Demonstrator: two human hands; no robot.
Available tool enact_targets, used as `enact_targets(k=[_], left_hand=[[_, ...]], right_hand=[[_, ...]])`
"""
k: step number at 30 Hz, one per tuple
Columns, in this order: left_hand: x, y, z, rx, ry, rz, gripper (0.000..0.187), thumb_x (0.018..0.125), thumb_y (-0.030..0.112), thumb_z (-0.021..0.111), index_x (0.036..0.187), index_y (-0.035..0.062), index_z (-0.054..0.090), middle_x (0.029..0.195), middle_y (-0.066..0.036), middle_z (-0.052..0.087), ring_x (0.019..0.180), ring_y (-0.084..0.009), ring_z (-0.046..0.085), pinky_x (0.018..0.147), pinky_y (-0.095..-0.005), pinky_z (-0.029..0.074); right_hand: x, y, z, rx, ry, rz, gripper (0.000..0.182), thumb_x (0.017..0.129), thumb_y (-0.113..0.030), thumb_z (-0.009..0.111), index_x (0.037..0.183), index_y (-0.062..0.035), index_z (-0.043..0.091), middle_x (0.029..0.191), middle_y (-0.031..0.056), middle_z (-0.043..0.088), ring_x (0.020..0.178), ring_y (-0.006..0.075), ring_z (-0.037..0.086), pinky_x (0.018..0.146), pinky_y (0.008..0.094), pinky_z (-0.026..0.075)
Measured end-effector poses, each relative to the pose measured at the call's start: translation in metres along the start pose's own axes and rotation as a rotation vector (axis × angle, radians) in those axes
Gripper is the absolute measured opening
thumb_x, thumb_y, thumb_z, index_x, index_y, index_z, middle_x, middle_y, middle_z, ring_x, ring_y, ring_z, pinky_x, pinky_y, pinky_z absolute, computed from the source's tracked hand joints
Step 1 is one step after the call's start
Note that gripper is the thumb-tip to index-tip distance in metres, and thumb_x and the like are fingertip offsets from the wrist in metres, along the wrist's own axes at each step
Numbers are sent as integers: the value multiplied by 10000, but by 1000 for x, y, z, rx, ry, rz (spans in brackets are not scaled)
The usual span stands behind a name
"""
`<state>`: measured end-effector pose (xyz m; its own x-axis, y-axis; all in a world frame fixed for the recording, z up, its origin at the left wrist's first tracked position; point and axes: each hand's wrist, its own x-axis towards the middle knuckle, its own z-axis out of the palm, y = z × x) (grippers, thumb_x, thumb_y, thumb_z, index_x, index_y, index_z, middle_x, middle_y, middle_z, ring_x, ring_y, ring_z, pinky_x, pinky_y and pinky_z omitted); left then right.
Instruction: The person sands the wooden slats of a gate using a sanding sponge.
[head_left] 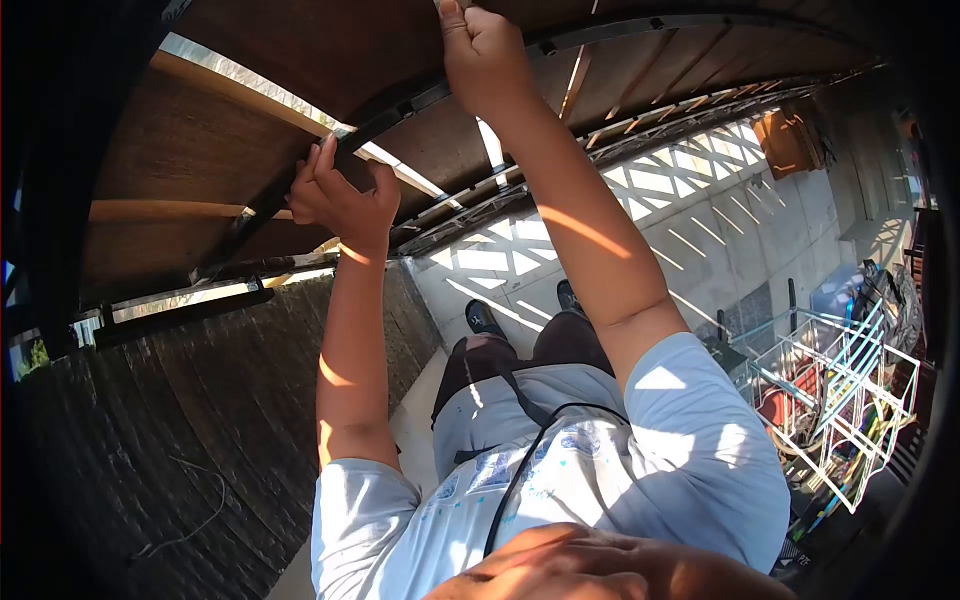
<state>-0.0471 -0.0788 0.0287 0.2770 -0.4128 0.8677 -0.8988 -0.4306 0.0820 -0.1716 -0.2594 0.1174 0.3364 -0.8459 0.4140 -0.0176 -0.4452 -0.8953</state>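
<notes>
My left hand (345, 195) is raised at the upper left beside a curved black metal bar (385, 122). Its thumb stands apart from its bent fingers, whose tips touch or nearly touch the bar. Higher up, my right hand (485, 60) is closed in a pinch against the dark brown panels (300, 45). A small pale bit shows at its thumb tip, by the frame's top edge, too little to identify. Light wooden strips (235, 92) run between the panels, with bright gaps beside them.
Dark planks (150, 420) fill the lower left. A pale tiled floor (740, 230) with striped sunlight lies beyond my feet. At the right are a white drying rack (850, 400), a clear plastic box (836, 292) and mixed items. A brown wooden piece (788, 142) stands at the upper right.
</notes>
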Motion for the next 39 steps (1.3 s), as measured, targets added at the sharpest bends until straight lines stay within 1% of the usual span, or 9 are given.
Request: enact_targets(k=[11,14,17,24,29,32,35,36,39], left_hand=[[1,2,4,125,-46,63,543,759,200,753,1250,34,592,1166,-120,489,1140,-321,490,1068,-512,394],[-1,-5,6,170,-61,89,584,779,267,800,1262,31,572,1181,-121,481,1146,-325,486,1060,-502,367],[3,8,5,107,-45,59,555,733,126,738,1252,18,571,1186,-128,476,1174,-338,473,1077,-506,318],[4,10,6,116,4,68,581,665,101,677,1235,48,575,1194,-154,480,1190,-354,481,1047,-506,324],[3,8,12,94,50,93,566,665,104,676,1220,56,575,1169,-154,490,1168,-356,490,999,-471,374],[20,-16,-12,229,-381,56,533,701,116,687,1215,39,567,1170,-163,476,1165,-366,486,1014,-471,394],[16,12,-8,232,-537,-64,504,753,161,742,1199,19,556,1201,-172,454,1153,-358,467,1034,-486,391],[8,10,0,155,-299,-33,498,759,190,763,1180,21,557,1209,-170,455,1144,-349,466,1012,-477,396],[3,-2,7,367,-245,30,533,740,213,806,1172,22,558,1212,-167,450,1155,-348,464,991,-473,399]], right_hand=[[14,-16,-9,170,-133,-48,379,1028,-241,613,754,20,627,664,222,625,634,389,666,566,444,521],[11,-27,4,185,185,-386,296,1017,-233,584,966,50,653,808,223,714,757,363,740,661,442,604],[16,0,-11,192,-342,-81,297,1011,-222,590,1022,67,656,924,252,715,836,364,744,714,434,611],[15,-8,3,439,95,-310,309,1058,-186,494,1095,81,646,932,329,689,870,493,684,739,542,561],[24,-25,-17,345,-214,-97,332,1058,-175,481,1083,100,665,941,330,688,868,485,692,727,513,575],[41,-61,24,479,93,-332,352,1062,-182,470,1147,102,660,895,319,695,830,468,705,711,519,583],[54,-72,52,403,1049,-455,341,1063,-170,455,1162,91,650,879,303,705,804,446,717,689,490,601],[43,-50,16,334,389,-304,341,1057,-160,455,1180,102,635,901,302,710,803,438,721,683,469,609],[39,-45,0,301,-201,-145,300,1036,-147,488,1165,81,634,914,292,713,802,421,728,663,417,618]])
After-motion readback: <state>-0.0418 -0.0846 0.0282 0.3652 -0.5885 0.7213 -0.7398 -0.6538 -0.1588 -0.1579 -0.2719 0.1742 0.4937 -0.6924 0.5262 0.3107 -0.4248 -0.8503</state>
